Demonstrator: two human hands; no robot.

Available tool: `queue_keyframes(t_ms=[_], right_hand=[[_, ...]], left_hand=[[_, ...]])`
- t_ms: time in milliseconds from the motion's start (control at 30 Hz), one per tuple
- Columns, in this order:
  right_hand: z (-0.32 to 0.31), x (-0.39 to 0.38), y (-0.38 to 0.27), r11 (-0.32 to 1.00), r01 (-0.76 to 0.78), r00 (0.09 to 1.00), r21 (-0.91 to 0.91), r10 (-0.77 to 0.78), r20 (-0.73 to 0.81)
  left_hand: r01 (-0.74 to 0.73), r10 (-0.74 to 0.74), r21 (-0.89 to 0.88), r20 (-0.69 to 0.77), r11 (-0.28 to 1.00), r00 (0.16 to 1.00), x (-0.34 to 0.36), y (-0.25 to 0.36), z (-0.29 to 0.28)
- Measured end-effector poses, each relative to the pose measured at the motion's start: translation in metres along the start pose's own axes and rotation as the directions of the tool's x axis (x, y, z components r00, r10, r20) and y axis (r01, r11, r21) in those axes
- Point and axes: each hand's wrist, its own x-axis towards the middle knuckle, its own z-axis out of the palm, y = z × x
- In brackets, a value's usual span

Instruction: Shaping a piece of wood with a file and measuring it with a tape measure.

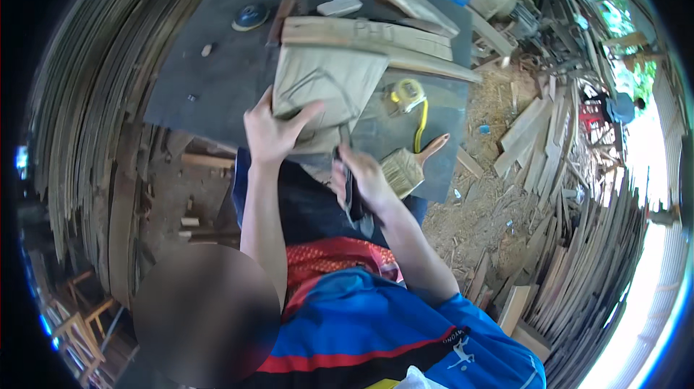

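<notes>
A pale wooden board [329, 74] with dark drawn lines lies on the dark table, its lower end toward me. My left hand [273, 132] grips its near left edge, thumb stretched over the top face; the other fingers are partly hidden. Close to the board's near right corner, my right hand [367, 179] is closed round a dark, long hand tool [350, 197]. Motion blur and my fingers hide the tool's kind. Its upper end comes up to the board's edge. A wide paintbrush [403, 172] lies just right of that hand, beside a yellow tape measure [408, 94].
Behind the board lie a thicker marked wood piece [361, 31], a small block [340, 6] and a slanting offcut [416, 6]. A round dark blue object [250, 17] sits at the table's far left. Stacked planks [94, 100] line the left; scrap wood and sawdust [463, 223] cover the right floor.
</notes>
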Motion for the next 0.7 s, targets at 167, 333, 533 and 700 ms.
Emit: queue_keyframes(t_ms=[167, 333, 533, 700], right_hand=[[-0.048, -0.086, 0.003, 0.954, 0.000, 0.988, -0.298, 0.047, 0.149], [-0.033, -0.135, -0.033, 0.931, -0.104, 0.987, -0.351, 0.141, 0.081], [-0.063, -0.148, -0.068, 0.404, 0.097, 0.946, -0.909, -0.322, -0.042], [-0.141, -0.094, -0.113, -0.077, 0.026, 0.829, -0.997, -0.556, 0.064]], left_hand=[[0.106, -0.106, -0.031, 0.027, 0.994, 0.994, 0.008, -0.011, -0.007], [0.067, -0.067, -0.048, 0.004, 0.997, 0.998, 0.002, 0.005, 0.010], [0.254, -0.205, 0.073, -0.399, 0.964, 0.894, 0.044, -0.017, -0.041], [0.494, -0.592, -0.373, -0.220, 0.785, 0.775, 0.017, -0.034, -0.070]])
